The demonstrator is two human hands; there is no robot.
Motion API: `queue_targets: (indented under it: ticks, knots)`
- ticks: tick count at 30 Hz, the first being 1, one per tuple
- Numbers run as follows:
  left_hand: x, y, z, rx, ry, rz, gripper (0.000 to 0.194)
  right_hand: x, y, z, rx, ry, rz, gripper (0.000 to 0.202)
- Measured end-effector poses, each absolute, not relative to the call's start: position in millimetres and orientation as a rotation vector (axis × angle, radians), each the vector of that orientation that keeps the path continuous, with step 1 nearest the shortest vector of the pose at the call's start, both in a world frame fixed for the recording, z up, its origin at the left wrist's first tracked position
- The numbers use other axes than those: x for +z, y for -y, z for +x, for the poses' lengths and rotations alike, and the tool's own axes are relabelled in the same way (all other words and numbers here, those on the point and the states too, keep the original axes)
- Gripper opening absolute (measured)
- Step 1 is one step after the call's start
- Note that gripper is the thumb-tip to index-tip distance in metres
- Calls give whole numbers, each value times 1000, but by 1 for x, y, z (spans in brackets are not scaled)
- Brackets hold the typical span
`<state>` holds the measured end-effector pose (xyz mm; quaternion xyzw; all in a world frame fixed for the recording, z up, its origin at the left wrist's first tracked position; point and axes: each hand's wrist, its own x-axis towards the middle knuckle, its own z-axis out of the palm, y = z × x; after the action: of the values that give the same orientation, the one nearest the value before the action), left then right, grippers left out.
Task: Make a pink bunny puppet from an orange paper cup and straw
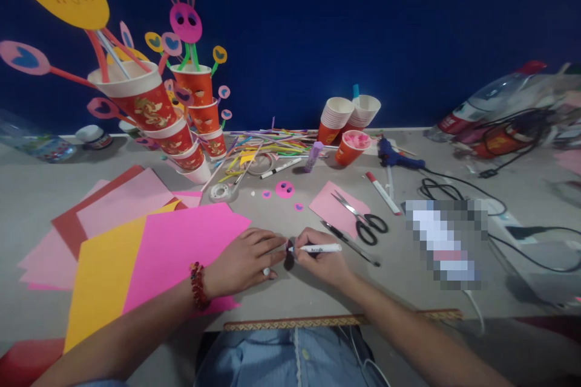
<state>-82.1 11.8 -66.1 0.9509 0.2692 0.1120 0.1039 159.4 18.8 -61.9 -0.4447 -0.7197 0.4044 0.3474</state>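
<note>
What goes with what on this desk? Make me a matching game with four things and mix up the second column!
Things:
1. scissors
2. glue gun
3. white marker
4. bead bracelet

Places and colours:
A. held in the right hand
B. lying partly on pale pink paper
C. around the wrist of the left hand
D. mostly blue

Right pairs: 1-B, 2-D, 3-A, 4-C

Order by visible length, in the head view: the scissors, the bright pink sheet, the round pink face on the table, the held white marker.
1. Bright pink sheet
2. Scissors
3. White marker, partly hidden by the right hand
4. Round pink face
</note>
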Motion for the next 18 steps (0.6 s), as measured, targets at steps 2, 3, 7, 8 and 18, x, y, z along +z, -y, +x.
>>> queue_targets:
  ticks: [2,3,7,8,18]
  knots:
    - [-66,-12,-82,334,-795,2805,42,-62,-19,159,1042,1869,-1153,11]
    - [-66,-12,-82,335,-796,2805,41,-62,-19,159,1039,1866,-1151,11]
    - [-67,-12,-82,350,-794,2810,41,-63,-18,159,1055,1849,-1147,12]
    - [-68,-12,-82,356,-793,2811,42,-63,-18,159,1057,1849,-1142,12]
    - [-64,-12,-81,363,-795,2789,43,-61,-18,159,1087,1824,-1145,11]
